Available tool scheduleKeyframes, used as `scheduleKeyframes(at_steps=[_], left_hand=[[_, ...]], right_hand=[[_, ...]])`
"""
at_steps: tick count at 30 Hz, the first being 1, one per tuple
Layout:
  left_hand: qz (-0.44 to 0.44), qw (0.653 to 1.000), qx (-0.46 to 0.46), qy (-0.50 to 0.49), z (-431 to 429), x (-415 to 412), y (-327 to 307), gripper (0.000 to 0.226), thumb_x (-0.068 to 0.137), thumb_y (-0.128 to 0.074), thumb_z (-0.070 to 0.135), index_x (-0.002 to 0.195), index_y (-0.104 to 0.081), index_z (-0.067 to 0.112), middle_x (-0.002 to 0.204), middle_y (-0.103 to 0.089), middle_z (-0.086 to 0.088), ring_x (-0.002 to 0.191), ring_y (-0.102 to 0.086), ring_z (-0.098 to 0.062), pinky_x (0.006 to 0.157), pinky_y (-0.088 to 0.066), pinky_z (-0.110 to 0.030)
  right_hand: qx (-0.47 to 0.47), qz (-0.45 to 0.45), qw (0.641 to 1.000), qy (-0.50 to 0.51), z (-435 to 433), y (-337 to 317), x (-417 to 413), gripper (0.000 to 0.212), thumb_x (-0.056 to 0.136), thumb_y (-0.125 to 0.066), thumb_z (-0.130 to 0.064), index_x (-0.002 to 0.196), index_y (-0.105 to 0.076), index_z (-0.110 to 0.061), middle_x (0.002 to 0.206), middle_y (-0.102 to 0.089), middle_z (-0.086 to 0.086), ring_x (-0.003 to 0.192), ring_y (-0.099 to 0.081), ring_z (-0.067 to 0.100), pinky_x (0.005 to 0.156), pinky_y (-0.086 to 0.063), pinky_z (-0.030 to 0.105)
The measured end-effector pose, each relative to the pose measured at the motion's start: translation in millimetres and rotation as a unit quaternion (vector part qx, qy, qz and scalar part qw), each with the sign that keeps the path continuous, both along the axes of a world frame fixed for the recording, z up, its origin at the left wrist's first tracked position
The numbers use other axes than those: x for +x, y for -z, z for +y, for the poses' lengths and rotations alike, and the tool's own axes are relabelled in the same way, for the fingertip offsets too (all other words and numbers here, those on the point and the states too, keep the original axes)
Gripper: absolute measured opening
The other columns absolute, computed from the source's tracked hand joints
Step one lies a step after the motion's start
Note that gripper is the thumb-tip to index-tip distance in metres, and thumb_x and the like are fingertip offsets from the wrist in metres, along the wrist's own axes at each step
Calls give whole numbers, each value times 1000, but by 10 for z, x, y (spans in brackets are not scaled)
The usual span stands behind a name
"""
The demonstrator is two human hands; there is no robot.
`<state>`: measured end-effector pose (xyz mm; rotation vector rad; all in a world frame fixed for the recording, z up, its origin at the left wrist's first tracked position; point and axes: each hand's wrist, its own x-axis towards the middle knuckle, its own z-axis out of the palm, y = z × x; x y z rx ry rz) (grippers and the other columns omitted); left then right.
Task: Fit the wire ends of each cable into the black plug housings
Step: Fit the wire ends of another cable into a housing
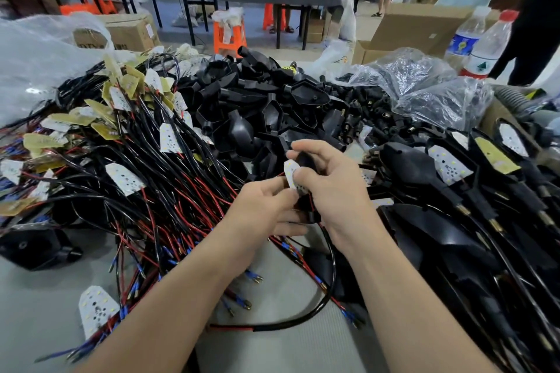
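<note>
I am looking first at the containers: a clear plastic bag (424, 82) is lying open at the far right of the grey table (60, 297), spilling small black connector pieces (372, 112). An open cardboard box (403, 36) is standing behind it; I cannot tell what it is holding. Two water bottles (481, 42) are standing beside the box.

Both forearms are reaching in from the bottom edge and meeting at the centre. The right hand (330, 188) is curling round one black housing (304, 160), its thumb lying against the white LED board (291, 174) at the housing's mouth. The left hand (266, 206) is pinching the lower end of that board, fingers bent. One black cable (303, 322) is hanging from the grip and looping onto the table.

I am counting one housing and one board in hand. The tangled cable pile (136, 160) at left, the heap of empty housings (257, 106) behind the hands, and the fitted units (454, 191) at right are too many to count.
</note>
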<state>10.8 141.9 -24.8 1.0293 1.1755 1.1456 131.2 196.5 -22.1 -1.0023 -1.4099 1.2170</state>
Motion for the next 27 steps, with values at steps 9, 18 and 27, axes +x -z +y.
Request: scheduleKeyframes(at_steps=[9,18,27], left_hand=[[-62,997,-16,-53,25,-18,-1,14,99,-63,5,106,-73,-1,92,-76,-16,81,-76,-24,67,-63,-35],[-192,960,-56,194,7,-272,13,55,92,-61,16,146,-55,7,118,-62,-15,109,-62,-27,81,-59,-36],[-168,984,18,63,69,-213,83,52,83,-72,11,135,-67,16,110,-71,-6,92,-71,-17,80,-60,-30]], right_hand=[[7,-34,998,-51,-31,-88,86,30,77,-58,-11,91,-74,-32,97,-73,13,88,-67,28,84,-58,55],[-90,68,963,-246,-15,-154,272,19,85,-64,-10,78,-71,-26,125,-72,-2,107,-66,10,94,-52,40],[22,-17,989,-147,-25,-255,336,34,87,-65,4,76,-70,-28,128,-70,-9,106,-68,7,82,-49,27]])
